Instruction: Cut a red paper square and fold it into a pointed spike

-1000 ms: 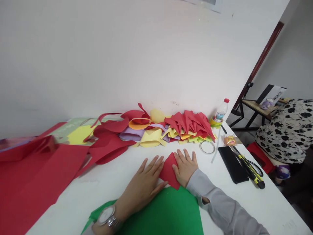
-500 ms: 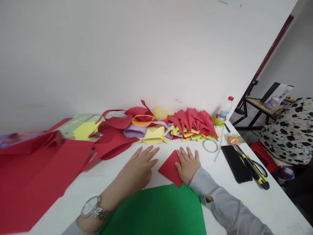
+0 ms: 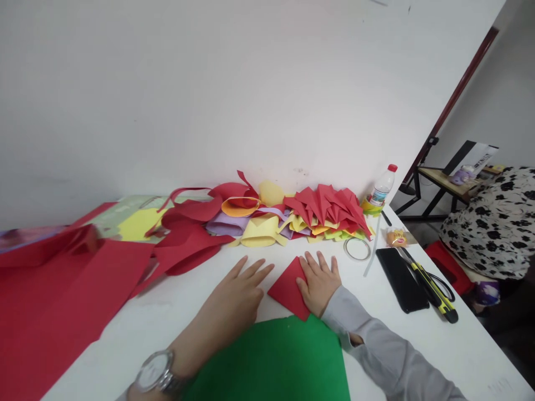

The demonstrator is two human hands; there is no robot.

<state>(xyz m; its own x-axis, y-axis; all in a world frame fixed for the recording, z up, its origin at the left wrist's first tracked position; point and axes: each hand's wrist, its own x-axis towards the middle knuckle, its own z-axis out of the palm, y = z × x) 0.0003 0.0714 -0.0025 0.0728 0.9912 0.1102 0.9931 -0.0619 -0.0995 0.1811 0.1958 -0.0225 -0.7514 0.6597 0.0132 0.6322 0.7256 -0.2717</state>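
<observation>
A small folded red paper lies on the white table, one corner pointing left and its lower corner reaching the green sheet. My right hand rests flat on its right side, fingers spread and pointing away from me. Just left of the red paper is my left hand, with a silver watch on the wrist. Its fingers are stretched out and it holds nothing. The green sheet lies in front of me, partly under my left forearm.
Folded red paper shapes and a yellow paper piece are heaped along the wall. Large red sheets cover the left side. To the right are a tape ring, a bottle, a phone and a yellow-black cutter.
My left hand has turned slightly, and its thumb is now less visible. My right hand stays on the red paper. The whole view has shifted a little.
</observation>
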